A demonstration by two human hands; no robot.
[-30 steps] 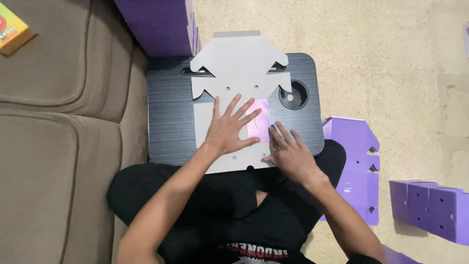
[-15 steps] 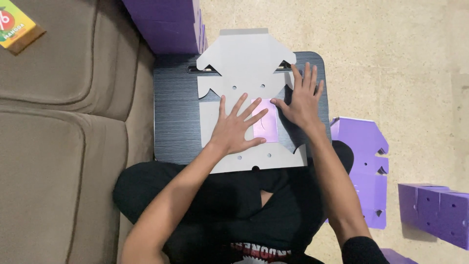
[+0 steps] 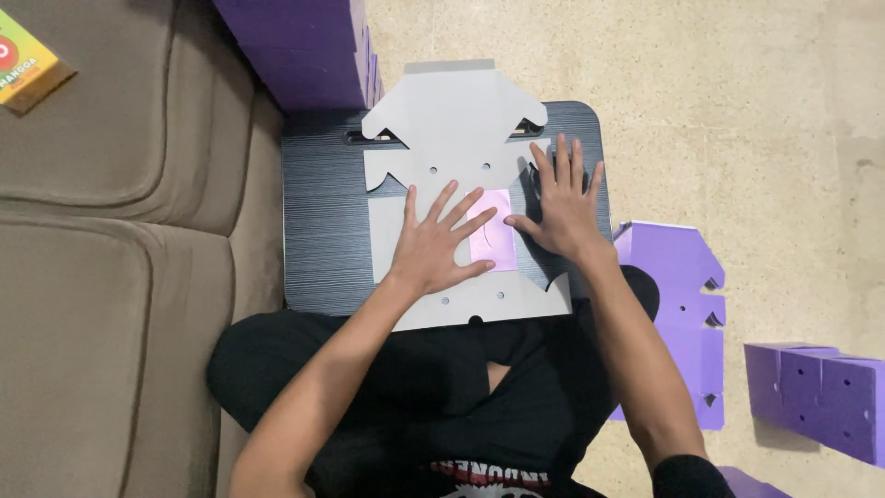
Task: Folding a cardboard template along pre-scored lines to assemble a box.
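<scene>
A flat grey die-cut cardboard sheet (image 3: pixel 452 129) with small holes and notched flaps lies on a dark lap tray (image 3: pixel 318 221) over my legs. A small pink-purple rectangle (image 3: pixel 493 242) shows in the sheet's middle. My left hand (image 3: pixel 438 244) presses flat on the sheet just left of that rectangle, fingers spread. My right hand (image 3: pixel 558 198) lies flat, fingers spread, on the sheet's right side, partly over the tray. Neither hand grips anything.
A brown sofa (image 3: pixel 111 277) fills the left side, with a yellow-green box (image 3: pixel 26 69) on it. Stacked purple cardboard (image 3: pixel 304 51) stands behind the tray. A flat purple die-cut sheet (image 3: pixel 682 304) and folded purple boxes (image 3: pixel 820 397) lie on the beige floor at right.
My right hand has moved from the sheet's near right edge up to its right side and spread flat. My left hand stays pressed in place.
</scene>
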